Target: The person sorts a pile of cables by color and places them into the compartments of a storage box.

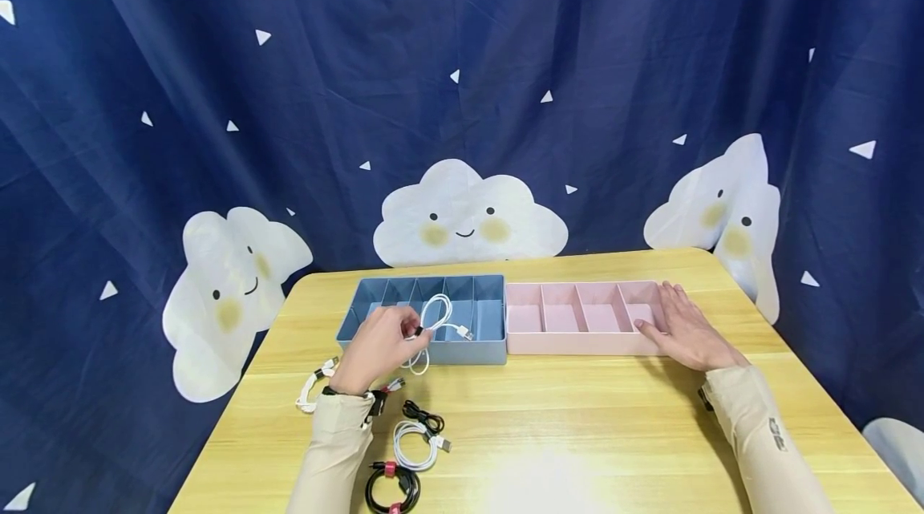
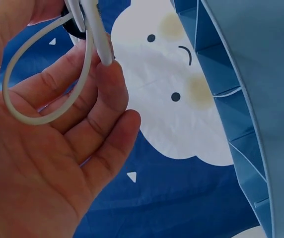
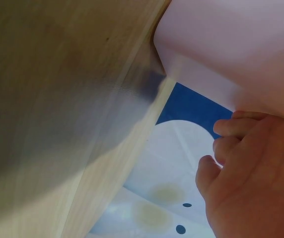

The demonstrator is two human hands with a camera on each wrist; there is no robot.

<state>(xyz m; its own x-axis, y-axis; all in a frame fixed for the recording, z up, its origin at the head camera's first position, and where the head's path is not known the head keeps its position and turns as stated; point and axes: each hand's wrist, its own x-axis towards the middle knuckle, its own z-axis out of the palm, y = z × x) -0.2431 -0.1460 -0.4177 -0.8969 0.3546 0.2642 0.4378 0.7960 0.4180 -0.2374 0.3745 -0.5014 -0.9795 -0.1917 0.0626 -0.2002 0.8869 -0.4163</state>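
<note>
1. The left hand (image 1: 382,346) comes in from the near left, wrist bent, back of the hand up; its thumb and fingertips pinch a coiled white cable (image 1: 436,327) by a dark tie.
2. The right hand (image 1: 689,329) lies along the right end of the pink box (image 1: 577,344), fingers stretched away from the person, thumb reaching over the near right corner; it grips nothing.
3. The white cable is in the air at the near side of the blue box (image 1: 469,352). One loop rises over the compartments, another hangs before the near wall.
4. The coil's long axis slants from near left to far right; its plug (image 1: 463,332) points right and slightly toward the person.
5. Both boxes stretch left to right, end to end. They look like smooth plastic, with straight dividers; the pink one has four compartments.
6. The surface (image 1: 563,402) has pale wood grain.
7. Near the left forearm lie a white strap-like cable (image 1: 303,398), a small black cable (image 1: 423,415), a round white coil (image 1: 397,446) and a black coil (image 1: 370,490) with red ties.
8. Behind hangs a creased navy curtain (image 1: 505,97) printed with clouds and triangles.
</note>
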